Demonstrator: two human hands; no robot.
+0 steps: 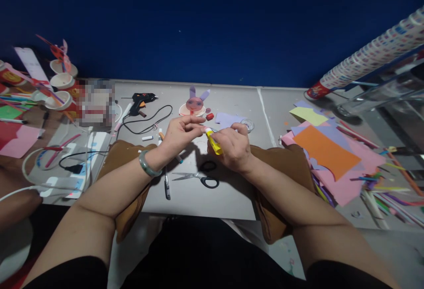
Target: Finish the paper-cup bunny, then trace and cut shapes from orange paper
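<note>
My right hand is closed round a yellow glue stick, its white tip pointing up and left. The fingertips of my left hand are pinched together at that tip; anything between them is too small to make out. A red cap lies just beyond my fingers. Behind my hands stands a paper cup with a round pink paper face and purple ears. Below my hands lie black-handled scissors and a pen.
At left are a black glue gun with its cord, a white power strip and decorated cups. A tape roll lies by purple paper. On the right are orange paper and a long stack of cups.
</note>
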